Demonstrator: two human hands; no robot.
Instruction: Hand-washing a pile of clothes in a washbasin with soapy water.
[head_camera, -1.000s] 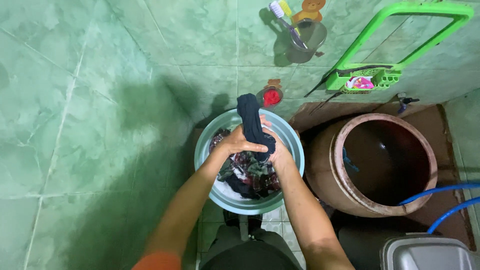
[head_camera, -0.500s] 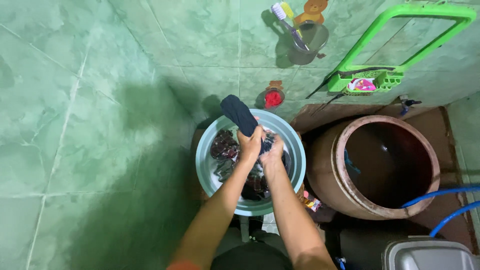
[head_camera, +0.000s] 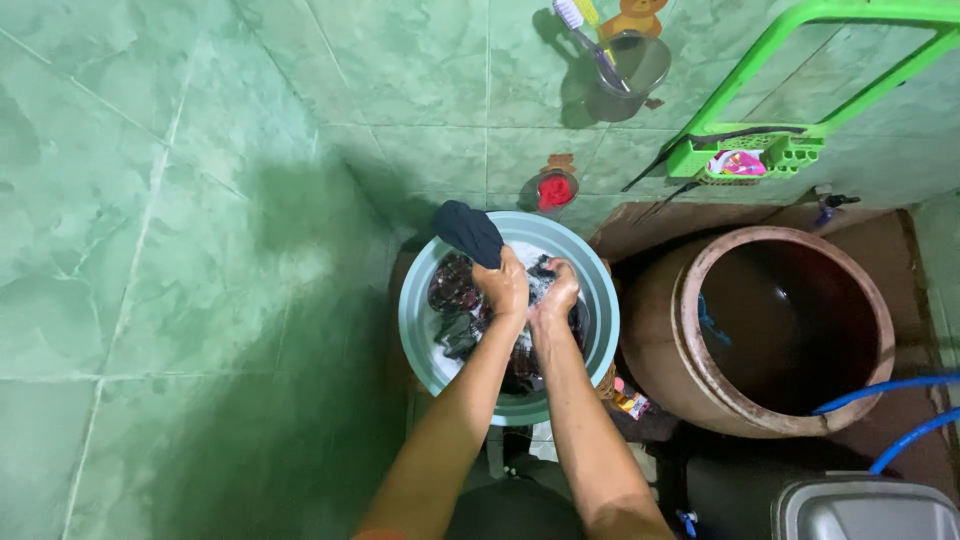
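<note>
Both hands were clenched over the basin (head_camera: 420, 340). The left hand (head_camera: 505, 285) gripped the dark garment (head_camera: 468, 232); the right hand (head_camera: 556, 296) squeezed soapy laundry (head_camera: 455, 300).

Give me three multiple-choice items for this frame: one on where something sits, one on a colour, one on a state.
1. Where is the large brown jar relative to the basin?
A. To its right
B. To its left
C. Inside it

2. What colour is the frame on the wall at upper right?
A. Red
B. Bright green
C. White

3. What are the two hands doing?
A. Resting on the floor
B. Both gripping a dark garment over the basin
C. Holding a toothbrush

Answers:
1. A: the large brown jar stands right of the basin.
2. B: the frame is bright green.
3. B: the left hand and right hand clench the dark garment.
</note>
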